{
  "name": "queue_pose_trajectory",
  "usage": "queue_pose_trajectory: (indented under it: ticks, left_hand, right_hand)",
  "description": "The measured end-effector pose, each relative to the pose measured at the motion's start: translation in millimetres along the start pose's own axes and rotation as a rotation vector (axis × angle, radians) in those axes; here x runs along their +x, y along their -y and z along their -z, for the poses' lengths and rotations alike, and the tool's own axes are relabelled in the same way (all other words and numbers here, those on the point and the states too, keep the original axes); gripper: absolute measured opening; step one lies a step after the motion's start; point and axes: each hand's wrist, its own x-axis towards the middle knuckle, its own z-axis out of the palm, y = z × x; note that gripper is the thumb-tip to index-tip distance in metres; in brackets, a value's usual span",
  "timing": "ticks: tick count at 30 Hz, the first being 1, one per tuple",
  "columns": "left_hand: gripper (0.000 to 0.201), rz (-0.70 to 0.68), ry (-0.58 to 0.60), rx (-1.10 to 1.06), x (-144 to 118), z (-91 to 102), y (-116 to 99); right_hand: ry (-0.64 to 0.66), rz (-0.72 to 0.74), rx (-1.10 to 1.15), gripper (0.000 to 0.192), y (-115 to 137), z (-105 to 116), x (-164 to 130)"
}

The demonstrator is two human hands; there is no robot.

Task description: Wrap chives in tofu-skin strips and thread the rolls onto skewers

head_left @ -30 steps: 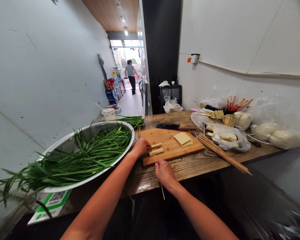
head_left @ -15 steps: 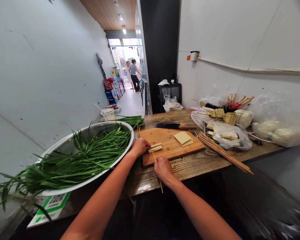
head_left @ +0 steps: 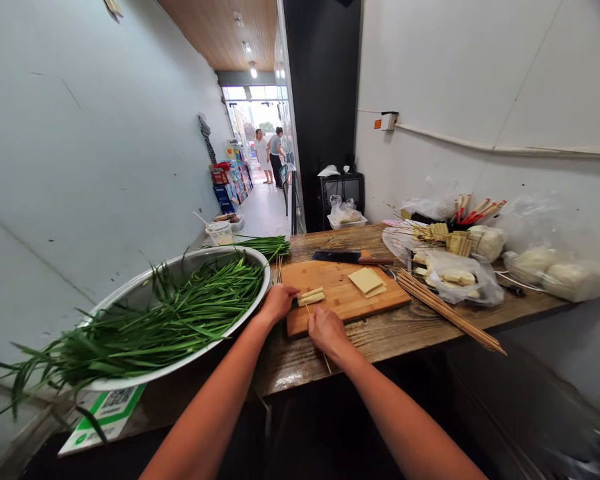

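Two pale yellow rolls of tofu skin (head_left: 312, 299) lie side by side near the left edge of the wooden cutting board (head_left: 325, 273). My left hand (head_left: 279, 301) is closed at their left ends, where a bit of green shows. My right hand (head_left: 329, 329) pinches a thin bamboo skewer (head_left: 328, 364). Its tip end points up at the nearer roll; whether it has pierced the roll I cannot tell. A small stack of square tofu sheets (head_left: 367, 281) lies on the board's right part.
A steel basin (head_left: 253, 253) heaped with green chives (head_left: 195, 313) stands at left. A cleaver (head_left: 343, 256) lies along the board's far edge. To the right are a bundle of bamboo skewers (head_left: 450, 312), bagged food (head_left: 453, 273) and finished skewered pieces (head_left: 460, 243). Two people (head_left: 269, 155) stand by the doorway.
The skewer's lower end sits closer to my right hand and further forward. Both hands stay beside the rolls. The view has tilted slightly, and the people in the background have shifted.
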Motion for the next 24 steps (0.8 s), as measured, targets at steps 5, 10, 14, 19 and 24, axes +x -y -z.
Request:
queue_pose_trajectory:
  ticks: [5, 10, 14, 19, 24]
  left_hand:
    - [0.029, 0.041, -0.215, -0.113, -10, -2.2, -1]
    - [0.026, -0.02, -0.044, -0.041, -17, -0.5, -6]
    - [0.024, -0.031, -0.008, -0.026, -21, -6.8, -7]
    - [0.035, 0.003, -0.191, -0.013, -22, -8.1, -10]
    - [0.039, 0.003, -0.256, 0.088, -24, -4.8, -7]
  right_hand:
    - [-0.013, -0.009, 0.055, 0.029, -9, -5, -13]
    - [-0.017, 0.012, 0.139, 0.023, -23, -7, -35]
    - [-0.048, 0.036, 0.187, 0.021, -30, -4, -47]
    - [-0.137, 0.046, 0.134, 0.02, -32, 2, -42]
    - [-0.198, 0.023, 0.064, 0.02, -41, 10, -12]
